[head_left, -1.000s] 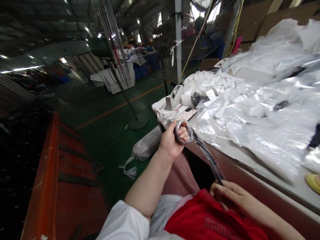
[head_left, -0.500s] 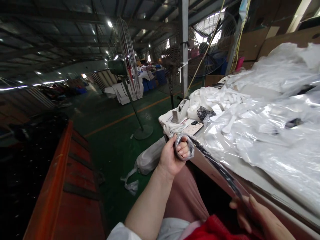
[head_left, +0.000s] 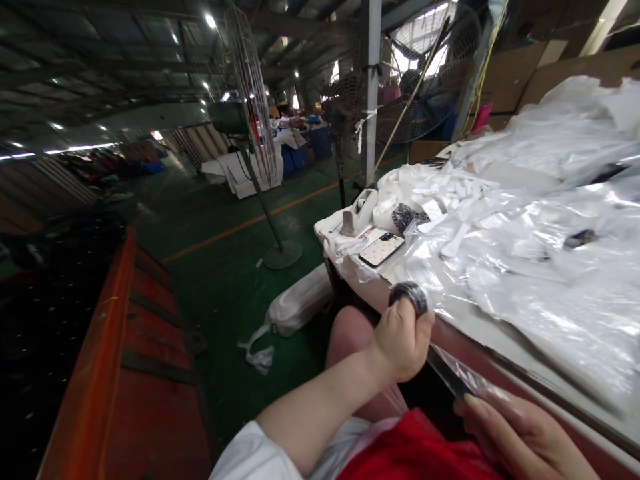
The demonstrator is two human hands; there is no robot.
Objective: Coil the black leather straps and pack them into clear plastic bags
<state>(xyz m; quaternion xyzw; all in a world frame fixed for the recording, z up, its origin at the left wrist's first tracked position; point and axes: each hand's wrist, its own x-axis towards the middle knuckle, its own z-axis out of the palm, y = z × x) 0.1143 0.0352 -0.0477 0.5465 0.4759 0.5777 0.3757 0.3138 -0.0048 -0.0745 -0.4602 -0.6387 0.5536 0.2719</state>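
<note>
A long black strip in clear plastic [head_left: 451, 375] runs between my two hands, beside the table edge. One end forms a round coil at my left hand [head_left: 403, 341], whose fingers are closed on it in a fist. Lower right, my right hand [head_left: 523, 427] grips the strip with the thumb on top; its other fingers are partly hidden. A phone in a patterned case [head_left: 383, 249] lies on the table, beyond my left hand. Behind it stands a white tape dispenser [head_left: 361, 212].
Clear plastic bags [head_left: 560, 260] cover much of the white table [head_left: 345, 263]. Small white pieces [head_left: 445, 190] lie at its far side. A stand fan [head_left: 255, 113] and a wrapped white bundle [head_left: 300, 300] are on the green floor. An orange-red bin [head_left: 150, 360] is at left.
My left hand has moved right and down toward my right hand and turned over, knuckles now up. The stretch of strip between the hands has become shorter.
</note>
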